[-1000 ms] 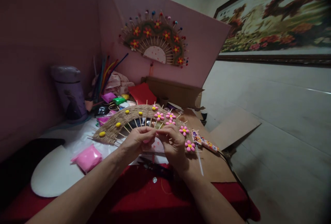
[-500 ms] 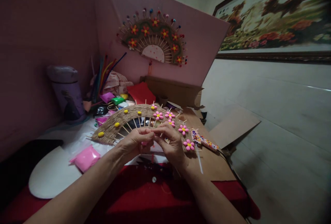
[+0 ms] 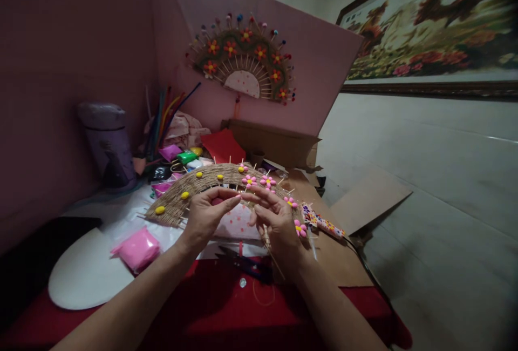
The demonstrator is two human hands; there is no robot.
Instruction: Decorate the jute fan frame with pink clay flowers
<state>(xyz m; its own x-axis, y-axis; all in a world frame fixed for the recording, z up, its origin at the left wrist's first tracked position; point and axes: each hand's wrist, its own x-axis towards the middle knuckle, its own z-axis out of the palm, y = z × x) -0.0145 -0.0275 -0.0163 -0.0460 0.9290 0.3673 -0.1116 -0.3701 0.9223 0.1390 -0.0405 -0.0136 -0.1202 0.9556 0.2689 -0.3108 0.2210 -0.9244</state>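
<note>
A twine-wrapped fan (image 3: 174, 191) lies on the table, with yellow dots on its left part and pink flowers with yellow centres on its right. Above its lower middle, my left hand (image 3: 206, 216) pinches thumb and forefinger at a small pink piece (image 3: 238, 196). The fingertips of my right hand (image 3: 275, 221) meet the same piece from the other side, and a thin stick (image 3: 275, 259) shows below that palm. A larger pink lump (image 3: 217, 201) appears behind my left fingers. The dotted fan base (image 3: 237, 224) is partly hidden between the hands.
Scissors (image 3: 246, 265) lie nearest the front, on red cloth. A pink clay bag (image 3: 140, 249) and white card (image 3: 81, 275) are at left; a patterned glue gun (image 3: 324, 221) rests on cardboard at right. A purple tumbler (image 3: 109, 148) stands behind, and a finished fan (image 3: 246, 65) hangs on the board.
Both hands have lifted slightly and opened out, uncovering more of the dotted base and the scissors. The view has shifted slightly.
</note>
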